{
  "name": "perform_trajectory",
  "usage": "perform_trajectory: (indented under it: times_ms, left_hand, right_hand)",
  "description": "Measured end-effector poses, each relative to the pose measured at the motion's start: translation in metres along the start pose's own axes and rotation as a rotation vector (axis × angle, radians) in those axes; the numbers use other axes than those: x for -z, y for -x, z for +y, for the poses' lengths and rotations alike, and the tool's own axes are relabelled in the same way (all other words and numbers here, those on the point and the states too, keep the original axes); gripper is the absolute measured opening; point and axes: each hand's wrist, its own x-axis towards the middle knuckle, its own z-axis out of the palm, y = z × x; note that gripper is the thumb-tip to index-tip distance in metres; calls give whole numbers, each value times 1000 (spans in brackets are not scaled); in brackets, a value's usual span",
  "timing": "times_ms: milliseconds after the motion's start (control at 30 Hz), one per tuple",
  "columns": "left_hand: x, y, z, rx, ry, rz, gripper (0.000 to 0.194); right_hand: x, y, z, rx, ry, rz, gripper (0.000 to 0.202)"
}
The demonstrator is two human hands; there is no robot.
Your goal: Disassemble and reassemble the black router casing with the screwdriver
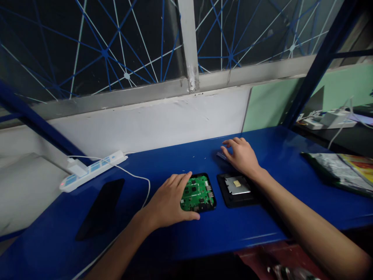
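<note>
A green circuit board [196, 191] lies in a shallow black case on the blue table. My left hand [170, 202] rests at the left side of this case, thumb and fingers spread apart along its edges. To the right lies a black cover [229, 200], which carries a silver metal plate [239, 189] with a small tan pad on it. Beyond the cover, my right hand [241, 156] hovers with loosely bent, parted fingers. Close under its thumb is a small bluish, see-through object [222, 156], partly hidden; its kind is unclear.
A dark phone-like slab [100, 208] lies at the left, near a white power strip [94, 171] with a plug and a white cable [142, 178]. Tiny light bits lie behind the board. A shiny packet [335, 171] sits at the right. Wall and window stand behind the table.
</note>
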Motion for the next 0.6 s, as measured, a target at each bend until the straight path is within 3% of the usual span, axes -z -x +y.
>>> perform_trajectory:
  times_ms: [267, 600]
  left_hand:
    - [-11, -31, 6, -92, 21, 71, 116]
    - [-10, -25, -10, -66, 102, 32, 118]
  right_hand:
    - [-2, 0, 0, 2, -4, -4, 31]
    - [-2, 2, -11, 16, -46, -52, 30]
